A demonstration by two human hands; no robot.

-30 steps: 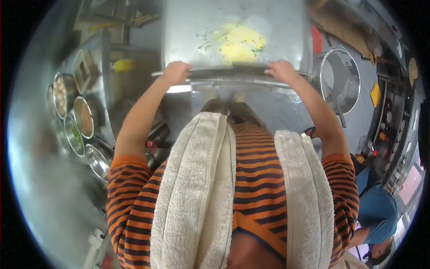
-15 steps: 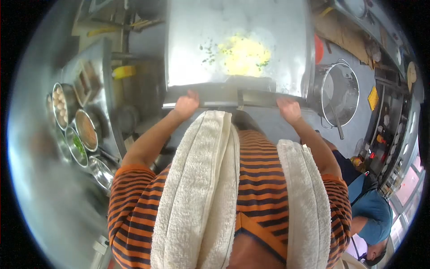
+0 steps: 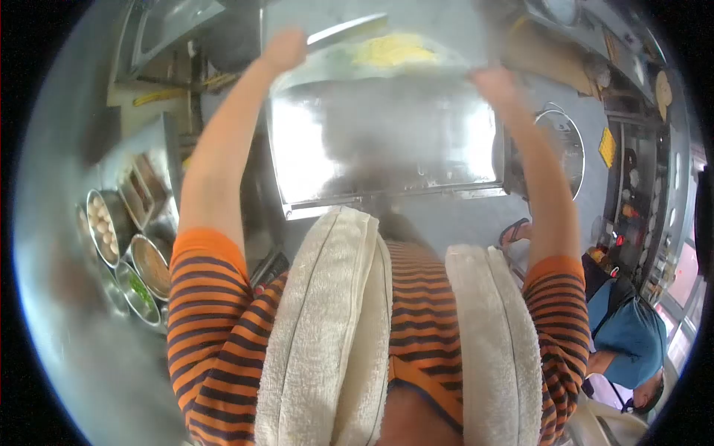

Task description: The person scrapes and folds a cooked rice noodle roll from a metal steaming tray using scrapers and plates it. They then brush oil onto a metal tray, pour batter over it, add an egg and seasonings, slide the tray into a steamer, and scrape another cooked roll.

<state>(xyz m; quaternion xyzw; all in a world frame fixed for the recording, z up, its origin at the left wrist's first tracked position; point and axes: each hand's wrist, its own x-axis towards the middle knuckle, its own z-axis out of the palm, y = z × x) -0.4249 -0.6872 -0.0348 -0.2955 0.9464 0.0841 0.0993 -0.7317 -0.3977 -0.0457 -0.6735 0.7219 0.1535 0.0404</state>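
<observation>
My left hand (image 3: 285, 50) is closed and blurred at the upper left, beside a bright, narrow metal strip (image 3: 348, 28). Opposite it, my right hand (image 3: 492, 80) is also blurred, its fingers pressed together at the right end of a pale layer. Yellow egg (image 3: 394, 50) lies on that layer, between the two hands. Nearer to me is a shiny rectangular metal surface (image 3: 379, 137) with bright reflections. What exactly each hand grips is too smeared to make out.
At left stand metal bowls of eggs (image 3: 103, 227), brown filling (image 3: 152, 266) and chopped greens (image 3: 140, 288). A large round pot (image 3: 563, 149) is partly behind my right forearm. Another person in a blue shirt (image 3: 632, 334) is at the lower right; shelves line the right side.
Both hands have moved far forward, away from my body. The egg lies farther off, and a bare shiny metal surface now shows in front of it. My fingers were looser half a second ago.
</observation>
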